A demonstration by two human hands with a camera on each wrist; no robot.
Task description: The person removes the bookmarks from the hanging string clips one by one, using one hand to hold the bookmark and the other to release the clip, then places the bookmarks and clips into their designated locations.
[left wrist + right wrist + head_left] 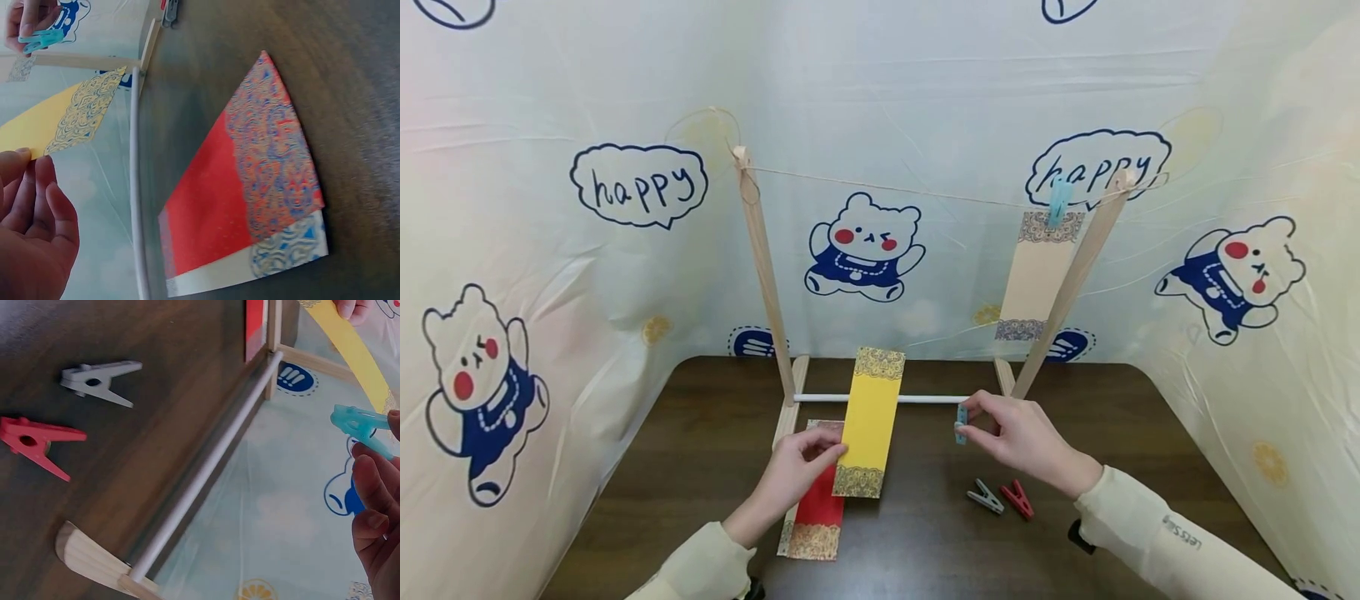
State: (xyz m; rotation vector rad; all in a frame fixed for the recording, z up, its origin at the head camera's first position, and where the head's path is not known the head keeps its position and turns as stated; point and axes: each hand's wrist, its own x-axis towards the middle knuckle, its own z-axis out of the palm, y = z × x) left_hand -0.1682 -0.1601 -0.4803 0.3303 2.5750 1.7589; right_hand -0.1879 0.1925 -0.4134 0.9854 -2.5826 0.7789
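Observation:
My left hand (pixel 793 475) pinches the left edge of a yellow paper strip (pixel 871 417) with lace-patterned ends, held up over the table. Between thumb and fingertips of my right hand (pixel 1026 433) is a light blue clothespin (pixel 961 423), also plain in the right wrist view, where the blue clothespin (pixel 359 425) is gripped by its handle ends. Below the yellow strip, a red patterned strip (pixel 206 206) lies on a cream one (pixel 219 277). A cream strip (pixel 1037 271) hangs from the string (pixel 887 185) at the right, under another blue clothespin (pixel 1060 202).
A grey clothespin (pixel 985 497) and a red clothespin (pixel 1017 500) lie on the dark wooden table (pixel 925 550). Two wooden posts, left (pixel 763 275) and right (pixel 1082 275), hold the string; a white rod (pixel 932 399) joins them low down. A printed curtain (pixel 880 100) surrounds the table.

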